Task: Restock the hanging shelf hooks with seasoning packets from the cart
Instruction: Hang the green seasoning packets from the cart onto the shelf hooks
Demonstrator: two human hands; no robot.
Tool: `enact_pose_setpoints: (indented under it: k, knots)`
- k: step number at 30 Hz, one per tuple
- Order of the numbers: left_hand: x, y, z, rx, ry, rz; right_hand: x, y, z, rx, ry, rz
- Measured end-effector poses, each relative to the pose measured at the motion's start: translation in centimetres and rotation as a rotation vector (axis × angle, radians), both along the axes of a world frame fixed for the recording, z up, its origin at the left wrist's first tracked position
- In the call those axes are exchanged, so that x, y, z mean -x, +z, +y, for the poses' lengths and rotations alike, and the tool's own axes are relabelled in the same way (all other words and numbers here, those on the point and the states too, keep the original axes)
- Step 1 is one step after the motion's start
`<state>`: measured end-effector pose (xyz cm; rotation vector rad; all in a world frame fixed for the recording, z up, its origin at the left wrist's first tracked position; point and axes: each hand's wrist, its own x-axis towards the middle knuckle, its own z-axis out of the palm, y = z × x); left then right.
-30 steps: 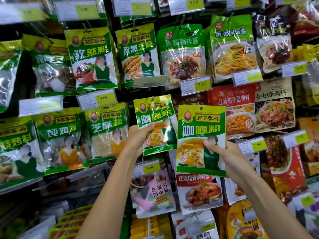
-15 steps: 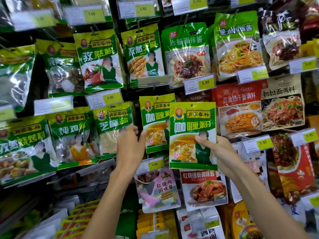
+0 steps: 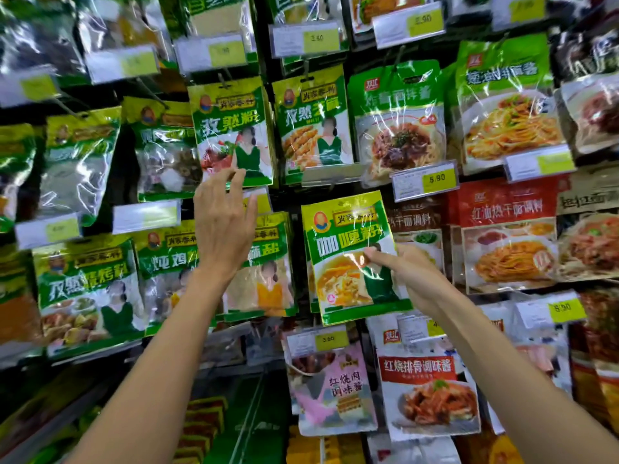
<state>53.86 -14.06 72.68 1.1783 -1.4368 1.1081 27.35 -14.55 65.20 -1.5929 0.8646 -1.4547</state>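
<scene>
The left hand was raised, fingers apart and holding nothing, covering part of a sesame packet below the cumin packet. To its right, the right hand pinched the curry packet, thumb on its front, between a price tag above and a rib-sauce packet below. It was perhaps on its hook, but the top was blurred.

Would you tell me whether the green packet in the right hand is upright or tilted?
Tilted: the green packet leans top-left, its lower edge slanting, pinched by the right hand. Whether it is on a hook, cannot tell.
</scene>
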Motion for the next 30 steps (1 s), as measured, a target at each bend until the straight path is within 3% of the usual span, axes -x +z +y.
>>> enact_pose_setpoints:
  k: [30]
  knots:
    - [-1.2, -1.6, -1.9, 0.081, -0.062, -0.127, -1.6, 1.2, -1.0, -0.291, -0.109, -0.106]
